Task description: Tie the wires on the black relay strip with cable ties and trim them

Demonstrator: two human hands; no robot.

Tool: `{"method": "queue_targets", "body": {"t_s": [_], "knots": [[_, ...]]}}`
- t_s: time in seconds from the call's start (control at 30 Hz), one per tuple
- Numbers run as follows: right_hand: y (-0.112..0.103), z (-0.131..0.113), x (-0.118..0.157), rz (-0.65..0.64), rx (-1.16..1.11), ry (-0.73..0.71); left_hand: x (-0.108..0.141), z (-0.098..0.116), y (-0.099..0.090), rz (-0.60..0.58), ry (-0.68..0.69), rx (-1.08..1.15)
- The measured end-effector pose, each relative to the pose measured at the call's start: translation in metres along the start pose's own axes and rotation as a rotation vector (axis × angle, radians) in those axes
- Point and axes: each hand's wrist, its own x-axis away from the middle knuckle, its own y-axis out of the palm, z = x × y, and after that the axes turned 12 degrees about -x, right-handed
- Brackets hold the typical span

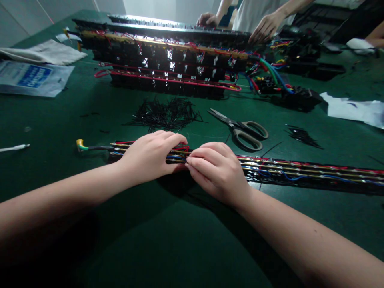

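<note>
A long black strip [303, 171] with brass-coloured rods and red and blue wires lies across the green table. My left hand [151, 154] is curled over its left part, fingers on the far side and thumb on the near side. Right beside it, my right hand [220, 172] has its fingertips pinched together at the wires. Whatever is between those fingertips is hidden. Thin black ties [261, 174] stick out from the strip to the right of my right hand. At the strip's left end a cable leads to a yellow-and-green end piece [79, 145].
Beyond my hands are a pile of black cable ties [168, 112], scissors [240, 128] and a smaller bunch of ties [303, 135]. A large wired assembly [168, 52] stands behind, with another person's hands [265, 28] on it. A plastic bag [60, 78] lies left.
</note>
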Motion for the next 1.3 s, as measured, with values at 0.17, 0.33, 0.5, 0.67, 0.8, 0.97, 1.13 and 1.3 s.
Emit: {"method": "queue_targets", "body": {"t_s": [0.17,0.33,0.5,0.67,0.8,0.97,1.13,1.3], "knots": [[0.002,0.001,0.0,0.043,-0.015,0.032,0.0,-0.001,-0.004,0.009,-0.013,0.144],[0.003,0.001,-0.001,0.073,-0.02,0.08,0.003,0.004,-0.007,0.041,-0.026,0.245],[0.003,0.001,-0.001,0.107,-0.031,0.108,0.006,0.01,-0.009,0.11,-0.003,0.268],[0.003,0.0,-0.001,0.141,-0.044,0.155,0.005,0.008,-0.003,0.185,0.104,0.162],[0.003,0.0,-0.001,0.171,-0.074,0.181,0.006,0.007,0.002,0.202,0.166,0.064],[0.004,0.0,-0.001,0.18,-0.07,0.201,0.007,0.007,0.004,0.221,0.182,0.028],[0.004,0.0,-0.001,0.181,-0.084,0.208,0.007,0.007,0.004,0.215,0.175,0.03],[0.004,0.0,-0.001,0.183,-0.077,0.193,0.006,0.007,0.004,0.224,0.188,0.021]]}}
